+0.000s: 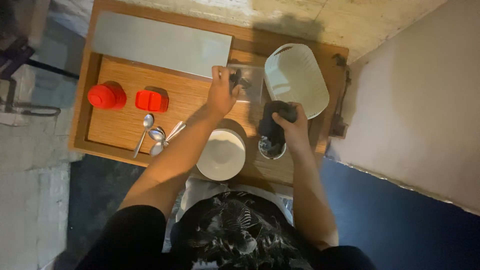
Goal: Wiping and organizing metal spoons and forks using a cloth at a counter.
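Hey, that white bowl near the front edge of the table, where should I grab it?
Grip the white bowl by its rim on the near side, coming from above. It sits upright with its mouth open, and both arms flank it, so the near rim looks the freest.

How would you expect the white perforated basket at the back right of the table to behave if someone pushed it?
The white basket looks like thin plastic with slotted walls, so it is probably light and would slide easily on the wooden table. It appears empty with a broad oval base, so tipping seems unlikely. Its walls may flex a little if squeezed.
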